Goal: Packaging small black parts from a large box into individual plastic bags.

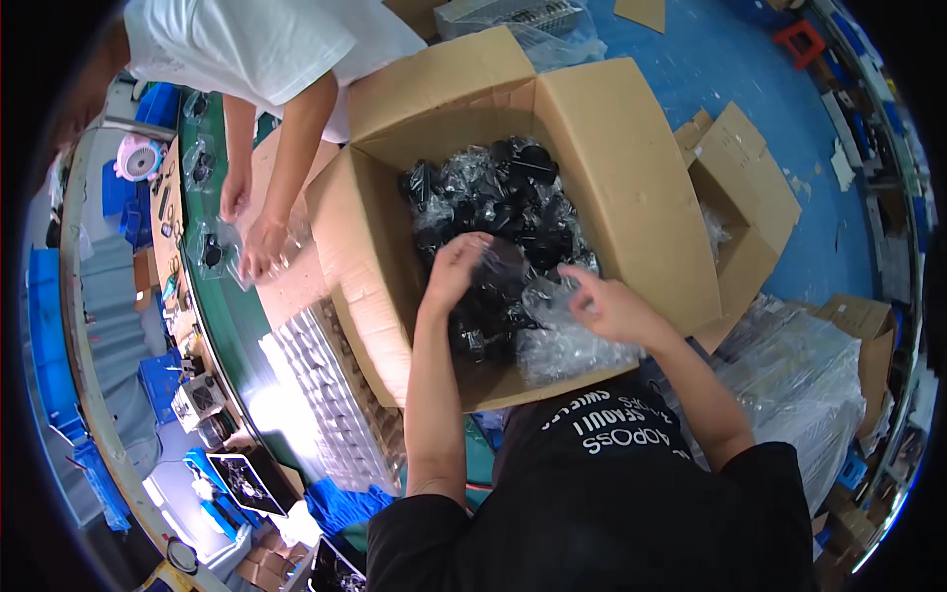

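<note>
While the open carton [636, 187] held bagged black parts [543, 237], the left hand [458, 268] pinched a clear bag [502, 260] over its middle; toward its near right, the right hand [614, 312] had fingers partly spread, hold unclear. Limp, slippery and probably light, the bag suited an edge grip.

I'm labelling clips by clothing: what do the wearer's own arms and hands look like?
Both the left hand and right hand are bare, without gloves. The forearms are uncovered, with no watch visible. The short sleeves are plain black, part of a black shirt with white lettering.
</note>
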`<state>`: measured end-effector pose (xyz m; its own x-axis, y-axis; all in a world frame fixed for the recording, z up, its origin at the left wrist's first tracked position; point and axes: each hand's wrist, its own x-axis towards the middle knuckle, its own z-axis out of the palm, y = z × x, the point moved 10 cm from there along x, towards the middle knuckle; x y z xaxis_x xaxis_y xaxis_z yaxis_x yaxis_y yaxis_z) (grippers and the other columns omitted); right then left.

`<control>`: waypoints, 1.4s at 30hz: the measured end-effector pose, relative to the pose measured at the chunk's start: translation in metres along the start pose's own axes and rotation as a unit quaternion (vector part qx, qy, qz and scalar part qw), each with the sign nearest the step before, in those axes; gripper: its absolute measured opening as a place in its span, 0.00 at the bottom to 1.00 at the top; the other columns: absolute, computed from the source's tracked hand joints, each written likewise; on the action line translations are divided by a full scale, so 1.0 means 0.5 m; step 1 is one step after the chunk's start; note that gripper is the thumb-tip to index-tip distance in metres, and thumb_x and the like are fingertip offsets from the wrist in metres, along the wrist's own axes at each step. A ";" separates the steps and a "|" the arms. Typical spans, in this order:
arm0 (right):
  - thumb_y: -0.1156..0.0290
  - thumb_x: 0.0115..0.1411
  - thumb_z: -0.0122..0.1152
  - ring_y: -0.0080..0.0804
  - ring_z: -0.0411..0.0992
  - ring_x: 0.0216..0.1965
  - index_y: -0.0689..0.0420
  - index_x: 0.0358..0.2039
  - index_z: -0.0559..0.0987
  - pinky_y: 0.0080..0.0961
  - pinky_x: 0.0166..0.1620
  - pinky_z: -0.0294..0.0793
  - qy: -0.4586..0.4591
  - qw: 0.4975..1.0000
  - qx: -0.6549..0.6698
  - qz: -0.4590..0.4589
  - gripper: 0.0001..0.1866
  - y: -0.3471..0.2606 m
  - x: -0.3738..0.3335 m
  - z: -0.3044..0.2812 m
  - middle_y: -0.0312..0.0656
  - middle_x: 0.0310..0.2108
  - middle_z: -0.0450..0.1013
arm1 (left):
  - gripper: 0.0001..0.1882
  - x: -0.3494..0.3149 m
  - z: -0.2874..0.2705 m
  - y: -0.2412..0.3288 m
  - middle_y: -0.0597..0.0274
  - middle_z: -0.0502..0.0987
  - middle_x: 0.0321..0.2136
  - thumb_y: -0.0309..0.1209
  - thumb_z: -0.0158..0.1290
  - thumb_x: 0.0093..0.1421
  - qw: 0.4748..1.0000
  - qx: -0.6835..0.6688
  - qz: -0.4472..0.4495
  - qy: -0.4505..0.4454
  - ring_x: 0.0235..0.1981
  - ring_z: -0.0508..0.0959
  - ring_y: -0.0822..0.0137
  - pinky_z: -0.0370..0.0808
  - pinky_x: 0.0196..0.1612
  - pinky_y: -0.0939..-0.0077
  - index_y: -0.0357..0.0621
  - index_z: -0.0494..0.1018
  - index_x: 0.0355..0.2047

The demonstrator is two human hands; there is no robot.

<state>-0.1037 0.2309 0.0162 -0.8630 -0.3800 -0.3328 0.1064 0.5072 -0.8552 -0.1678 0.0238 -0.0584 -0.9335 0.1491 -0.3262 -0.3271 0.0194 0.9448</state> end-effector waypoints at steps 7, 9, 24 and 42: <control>0.65 0.51 0.58 0.40 0.66 0.16 0.58 0.37 0.75 0.28 0.24 0.64 0.072 0.991 -0.092 -0.066 0.14 -0.073 0.049 0.001 0.43 0.18 0.72 | 0.13 -0.030 0.005 0.083 0.56 0.75 0.27 0.34 0.40 0.64 0.961 -0.275 0.023 0.022 0.25 0.72 0.67 0.71 0.35 0.76 0.38 0.69 0.33; 0.66 0.51 0.58 0.39 0.64 0.15 0.59 0.35 0.76 0.27 0.23 0.64 0.086 0.981 -0.149 -0.091 0.12 -0.100 0.043 -0.002 0.43 0.19 0.72 | 0.13 -0.034 0.016 0.085 0.56 0.75 0.27 0.35 0.39 0.64 0.959 -0.281 0.018 0.026 0.24 0.72 0.67 0.71 0.33 0.75 0.38 0.69 0.34; 0.65 0.56 0.53 0.36 0.59 0.11 0.62 0.12 0.73 0.28 0.18 0.59 0.008 0.978 -0.194 -0.071 0.19 -0.164 -0.014 -0.023 0.44 0.10 0.66 | 0.25 0.008 0.082 -0.167 0.63 0.66 0.08 0.45 0.49 0.58 0.986 0.120 -0.114 0.026 0.12 0.65 0.68 0.64 0.19 0.73 0.36 0.69 0.13; 0.81 0.42 0.53 0.30 0.70 0.23 0.61 0.12 0.61 0.17 0.27 0.66 0.158 0.965 -0.172 -0.121 0.10 -0.182 0.010 -0.160 0.40 0.21 0.74 | 0.11 0.045 0.083 -0.158 0.54 0.76 0.33 0.34 0.48 0.49 0.684 0.660 0.307 0.049 0.38 0.74 0.54 0.67 0.43 0.64 0.46 0.74 0.33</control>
<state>-0.1573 0.2447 0.1240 -0.9551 -0.2929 0.0442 -0.2408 0.6809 -0.6917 -0.1570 0.0669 -0.1389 -0.8622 0.4634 0.2044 0.4878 0.8685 0.0886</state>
